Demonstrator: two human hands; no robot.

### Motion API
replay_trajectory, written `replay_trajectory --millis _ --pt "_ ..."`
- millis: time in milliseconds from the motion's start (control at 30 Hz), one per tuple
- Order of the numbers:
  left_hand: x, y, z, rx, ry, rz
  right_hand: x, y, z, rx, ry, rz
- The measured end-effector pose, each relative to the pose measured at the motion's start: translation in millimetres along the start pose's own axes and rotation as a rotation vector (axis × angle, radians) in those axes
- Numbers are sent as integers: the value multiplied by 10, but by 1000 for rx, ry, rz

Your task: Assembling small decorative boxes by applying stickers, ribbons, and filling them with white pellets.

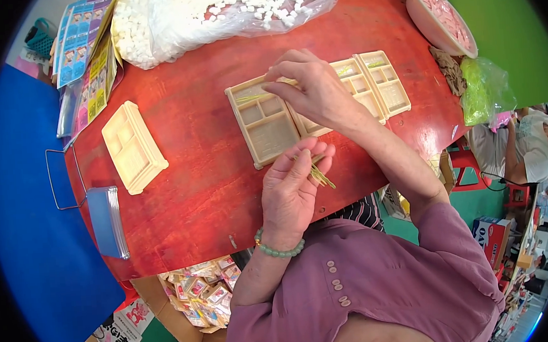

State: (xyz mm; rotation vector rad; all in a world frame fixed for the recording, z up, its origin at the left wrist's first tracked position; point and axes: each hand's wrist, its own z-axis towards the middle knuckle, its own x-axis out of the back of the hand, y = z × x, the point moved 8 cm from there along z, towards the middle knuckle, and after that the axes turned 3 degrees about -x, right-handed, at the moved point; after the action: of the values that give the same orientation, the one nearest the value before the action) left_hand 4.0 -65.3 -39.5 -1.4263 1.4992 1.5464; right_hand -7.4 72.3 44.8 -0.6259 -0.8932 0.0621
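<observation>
Right hand (316,90) pinches one thin stick into the cream tray (263,123) at mid-desk, left hand (295,188) closed on a bundle of sticks (319,176), so feeding another stick seems next.

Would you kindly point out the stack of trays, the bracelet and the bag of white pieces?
Stack of trays (133,147), head view, top tray.
Bracelet (279,251), head view, beads at the wrist.
Bag of white pieces (214,8), head view, middle.

A glossy red wooden table (194,194), laden.
Cream plastic compartment trays (265,124), a clear bag of white pellets (214,11) and printed card sheets (82,63) are laid on it.
</observation>
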Motion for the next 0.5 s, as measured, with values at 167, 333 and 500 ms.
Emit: replay_trajectory --millis 167,333,500 --pt "-23 -9 107 -51 -12 -111 383 -400 -370 -21 -302 167" --pt "-28 -155 155 25 134 -87 309 -505 -785 24 -339 -138" --pt "-105 -305 195 92 19 -76 495 -429 -989 -24 -254 -198"
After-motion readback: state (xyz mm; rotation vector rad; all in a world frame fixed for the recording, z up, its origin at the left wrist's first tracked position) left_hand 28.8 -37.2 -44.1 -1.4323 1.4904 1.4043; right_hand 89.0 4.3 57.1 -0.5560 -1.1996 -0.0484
